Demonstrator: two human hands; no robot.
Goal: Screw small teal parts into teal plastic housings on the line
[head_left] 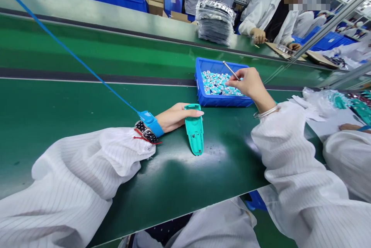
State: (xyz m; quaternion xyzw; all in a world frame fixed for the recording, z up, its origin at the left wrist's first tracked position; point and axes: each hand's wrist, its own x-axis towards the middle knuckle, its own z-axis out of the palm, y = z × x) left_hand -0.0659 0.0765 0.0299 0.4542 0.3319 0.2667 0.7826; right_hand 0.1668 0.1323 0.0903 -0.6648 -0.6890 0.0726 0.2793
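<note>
My left hand (179, 117) grips a teal plastic housing shell (195, 134) near its upper end, thumb across the front. The shell's inner side faces me, and its lower end points down toward the tabletop. Over the blue bin (224, 101) is my right hand (246, 81), with a thin metal rod-like tool (231, 70) pinched between its fingers; the tool slants up to the left. Inside the bin lie many small teal and white parts (216, 82). Whether my right fingertips touch one of these parts, I cannot tell.
A blue wrist strap cord (72, 48) runs from my left wrist to the upper left. Behind the green bench (101, 186) stretches a green conveyor belt (116, 52). A stack of wrapped bags (216, 21) stands beyond. At right are plastic bags (321, 99) and a co-worker's sleeve (348, 155).
</note>
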